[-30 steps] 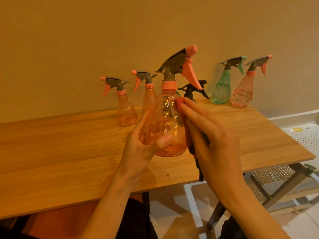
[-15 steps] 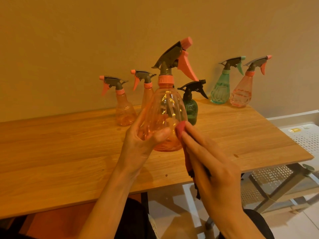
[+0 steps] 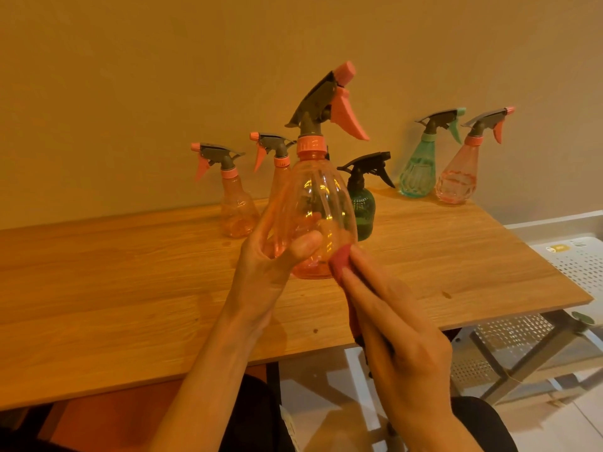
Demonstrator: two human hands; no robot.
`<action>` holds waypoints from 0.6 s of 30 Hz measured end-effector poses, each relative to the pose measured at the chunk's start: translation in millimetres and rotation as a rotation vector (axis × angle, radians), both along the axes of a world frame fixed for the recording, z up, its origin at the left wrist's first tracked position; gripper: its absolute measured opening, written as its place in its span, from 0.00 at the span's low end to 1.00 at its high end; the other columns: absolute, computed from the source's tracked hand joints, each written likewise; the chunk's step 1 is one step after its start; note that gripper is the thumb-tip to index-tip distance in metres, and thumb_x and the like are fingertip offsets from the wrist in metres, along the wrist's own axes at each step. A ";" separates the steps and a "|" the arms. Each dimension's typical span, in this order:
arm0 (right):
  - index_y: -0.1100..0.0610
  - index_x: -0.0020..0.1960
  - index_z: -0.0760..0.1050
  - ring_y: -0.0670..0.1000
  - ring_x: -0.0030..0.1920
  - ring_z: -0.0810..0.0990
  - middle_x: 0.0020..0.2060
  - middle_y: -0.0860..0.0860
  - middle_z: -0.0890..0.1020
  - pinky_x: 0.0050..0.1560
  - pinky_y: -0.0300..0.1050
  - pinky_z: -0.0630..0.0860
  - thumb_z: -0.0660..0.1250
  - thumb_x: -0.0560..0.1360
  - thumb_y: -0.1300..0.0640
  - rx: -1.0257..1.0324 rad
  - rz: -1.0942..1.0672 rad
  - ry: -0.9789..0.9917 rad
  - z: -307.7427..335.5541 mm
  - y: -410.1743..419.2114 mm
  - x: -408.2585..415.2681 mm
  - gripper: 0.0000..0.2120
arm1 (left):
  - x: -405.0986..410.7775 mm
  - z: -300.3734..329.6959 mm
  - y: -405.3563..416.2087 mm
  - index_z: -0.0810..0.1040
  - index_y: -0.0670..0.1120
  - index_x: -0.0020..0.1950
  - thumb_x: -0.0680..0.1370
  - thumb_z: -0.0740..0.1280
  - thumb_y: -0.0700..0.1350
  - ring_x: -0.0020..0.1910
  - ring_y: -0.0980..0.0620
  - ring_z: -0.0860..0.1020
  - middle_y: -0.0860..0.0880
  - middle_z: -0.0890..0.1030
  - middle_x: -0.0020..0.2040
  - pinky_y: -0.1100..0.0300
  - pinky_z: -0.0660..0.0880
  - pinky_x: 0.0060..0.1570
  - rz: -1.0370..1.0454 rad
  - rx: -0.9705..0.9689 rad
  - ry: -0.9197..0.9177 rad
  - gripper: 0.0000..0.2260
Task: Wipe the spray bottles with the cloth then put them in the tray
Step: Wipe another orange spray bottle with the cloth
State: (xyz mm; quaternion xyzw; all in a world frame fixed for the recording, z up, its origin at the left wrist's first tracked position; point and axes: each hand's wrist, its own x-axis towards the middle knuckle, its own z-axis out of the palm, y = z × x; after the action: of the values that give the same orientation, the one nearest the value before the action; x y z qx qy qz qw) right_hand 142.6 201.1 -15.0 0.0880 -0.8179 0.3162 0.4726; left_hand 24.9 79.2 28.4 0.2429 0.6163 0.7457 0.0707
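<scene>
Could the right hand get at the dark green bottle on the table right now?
Probably not directly: the right hand presses the cloth against the held orange bottle, which sits in front of the dark green bottle.

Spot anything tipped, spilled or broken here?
Nothing stands out. The five bottles on the table stand upright, no spill visible. The left hand holds the orange bottle while the right hand presses the cloth to its base.

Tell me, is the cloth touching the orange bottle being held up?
Touching. The head view shows the red cloth, under the right hand, pressed against the lower side of the orange bottle gripped by the left hand.
</scene>
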 end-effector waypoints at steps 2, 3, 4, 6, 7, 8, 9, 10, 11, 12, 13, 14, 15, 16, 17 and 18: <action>0.60 0.68 0.75 0.51 0.73 0.73 0.71 0.54 0.75 0.71 0.47 0.72 0.63 0.81 0.60 -0.002 0.009 0.012 -2.6 -0.8 2.3 0.16 | 0.8 -1.2 0.2 0.71 0.60 0.75 0.56 0.80 0.70 0.67 0.49 0.79 0.52 0.80 0.68 0.42 0.78 0.63 -0.007 0.005 -0.012 0.48; 0.60 0.67 0.75 0.51 0.72 0.73 0.70 0.55 0.76 0.71 0.46 0.72 0.62 0.81 0.59 -0.010 0.009 0.027 -2.0 -0.3 1.8 0.16 | 1.7 -1.0 0.4 0.71 0.59 0.75 0.57 0.80 0.69 0.67 0.48 0.79 0.51 0.81 0.67 0.42 0.77 0.64 -0.018 0.009 -0.011 0.48; 0.61 0.67 0.75 0.51 0.71 0.74 0.69 0.55 0.76 0.70 0.46 0.73 0.62 0.82 0.59 -0.029 0.004 0.042 -0.5 0.5 0.8 0.15 | 2.3 -1.0 0.8 0.71 0.59 0.75 0.57 0.80 0.69 0.67 0.48 0.79 0.51 0.81 0.67 0.43 0.77 0.63 -0.026 0.013 -0.012 0.48; 0.61 0.66 0.76 0.50 0.70 0.76 0.68 0.54 0.77 0.67 0.48 0.76 0.63 0.81 0.59 -0.103 -0.007 0.060 2.5 3.0 -1.9 0.15 | 3.4 -0.2 2.1 0.71 0.60 0.73 0.56 0.80 0.69 0.67 0.50 0.79 0.53 0.82 0.66 0.48 0.79 0.62 -0.031 0.022 -0.023 0.47; 0.62 0.66 0.76 0.50 0.69 0.77 0.68 0.54 0.77 0.67 0.46 0.76 0.63 0.80 0.60 -0.148 -0.010 0.060 4.0 4.1 -3.0 0.16 | 3.8 0.1 2.4 0.71 0.61 0.72 0.56 0.80 0.69 0.66 0.51 0.79 0.54 0.82 0.65 0.48 0.79 0.62 -0.032 0.026 -0.028 0.47; 0.62 0.67 0.76 0.49 0.69 0.77 0.68 0.53 0.77 0.67 0.44 0.75 0.63 0.80 0.60 -0.192 -0.003 0.054 5.0 4.7 -3.6 0.16 | 3.6 0.2 2.4 0.71 0.62 0.72 0.55 0.80 0.69 0.66 0.51 0.79 0.55 0.82 0.65 0.47 0.79 0.62 -0.033 0.027 -0.031 0.47; 0.62 0.67 0.76 0.49 0.69 0.77 0.68 0.53 0.77 0.68 0.42 0.74 0.63 0.80 0.60 -0.229 0.012 0.046 5.7 4.6 -3.7 0.17 | 3.7 0.4 2.2 0.71 0.62 0.72 0.56 0.80 0.69 0.66 0.51 0.79 0.55 0.82 0.65 0.46 0.79 0.62 -0.032 0.026 -0.031 0.46; 0.62 0.67 0.76 0.48 0.69 0.76 0.68 0.52 0.77 0.68 0.41 0.73 0.63 0.80 0.60 -0.248 0.025 0.038 5.7 3.7 -3.1 0.17 | 3.6 0.4 1.8 0.71 0.62 0.72 0.56 0.80 0.69 0.66 0.51 0.79 0.55 0.82 0.65 0.46 0.79 0.62 -0.029 0.024 -0.028 0.46; 0.61 0.67 0.76 0.48 0.69 0.76 0.69 0.52 0.77 0.68 0.42 0.74 0.63 0.80 0.60 -0.246 0.028 0.033 5.8 1.9 -2.4 0.17 | 3.7 0.8 1.5 0.71 0.61 0.74 0.57 0.80 0.69 0.66 0.51 0.79 0.55 0.81 0.66 0.47 0.79 0.61 -0.026 0.019 -0.022 0.47; 0.61 0.67 0.76 0.48 0.70 0.76 0.69 0.51 0.77 0.67 0.45 0.75 0.63 0.80 0.60 -0.225 0.026 0.031 5.7 0.0 -1.5 0.17 | 4.0 1.0 1.1 0.70 0.60 0.75 0.57 0.80 0.69 0.66 0.52 0.79 0.55 0.81 0.66 0.49 0.80 0.60 -0.024 0.012 -0.013 0.48; 0.60 0.68 0.76 0.49 0.69 0.76 0.69 0.51 0.77 0.65 0.49 0.77 0.63 0.80 0.60 -0.192 0.027 0.030 5.5 -1.5 -1.0 0.17 | 4.2 0.9 0.6 0.68 0.59 0.76 0.57 0.80 0.68 0.66 0.52 0.79 0.55 0.81 0.67 0.51 0.81 0.59 -0.024 -0.002 0.000 0.50; 0.59 0.68 0.76 0.50 0.69 0.77 0.70 0.50 0.77 0.61 0.53 0.79 0.63 0.80 0.59 -0.162 0.034 0.031 6.1 -2.4 -1.1 0.17 | 4.1 0.4 0.0 0.67 0.58 0.77 0.58 0.80 0.68 0.66 0.53 0.79 0.54 0.80 0.67 0.53 0.81 0.58 -0.027 -0.019 0.017 0.51; 0.59 0.68 0.76 0.51 0.67 0.78 0.70 0.50 0.76 0.58 0.56 0.81 0.63 0.81 0.59 -0.144 0.046 0.031 7.8 -2.0 -2.0 0.17 | 4.4 -0.1 -0.7 0.66 0.58 0.78 0.58 0.80 0.68 0.66 0.52 0.79 0.54 0.80 0.68 0.52 0.81 0.59 -0.033 -0.035 0.031 0.51; 0.59 0.68 0.76 0.52 0.67 0.79 0.70 0.50 0.76 0.56 0.57 0.81 0.62 0.81 0.59 -0.135 0.056 0.033 10.9 0.3 -4.0 0.17 | 4.5 -0.5 -1.4 0.66 0.58 0.78 0.58 0.80 0.68 0.67 0.52 0.79 0.53 0.79 0.69 0.51 0.81 0.60 -0.042 -0.045 0.040 0.51; 0.60 0.68 0.76 0.53 0.67 0.78 0.70 0.50 0.76 0.56 0.58 0.81 0.63 0.81 0.59 -0.130 0.059 0.034 15.5 3.9 -7.2 0.17 | 4.5 -1.1 -1.9 0.66 0.60 0.78 0.58 0.80 0.68 0.67 0.52 0.78 0.53 0.79 0.69 0.49 0.80 0.61 -0.053 -0.051 0.046 0.51; 0.60 0.68 0.76 0.52 0.68 0.78 0.70 0.51 0.76 0.59 0.56 0.80 0.63 0.81 0.60 -0.126 0.057 0.032 21.7 8.0 -10.7 0.17 | 4.6 -2.1 -2.3 0.66 0.61 0.77 0.58 0.80 0.68 0.67 0.51 0.78 0.54 0.79 0.69 0.48 0.80 0.61 -0.061 -0.054 0.050 0.50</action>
State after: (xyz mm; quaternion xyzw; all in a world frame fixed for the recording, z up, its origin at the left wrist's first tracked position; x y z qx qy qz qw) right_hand 132.0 209.1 6.7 0.0864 -0.7858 0.3790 0.4811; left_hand 29.6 77.0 26.3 0.2781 0.6300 0.7202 0.0842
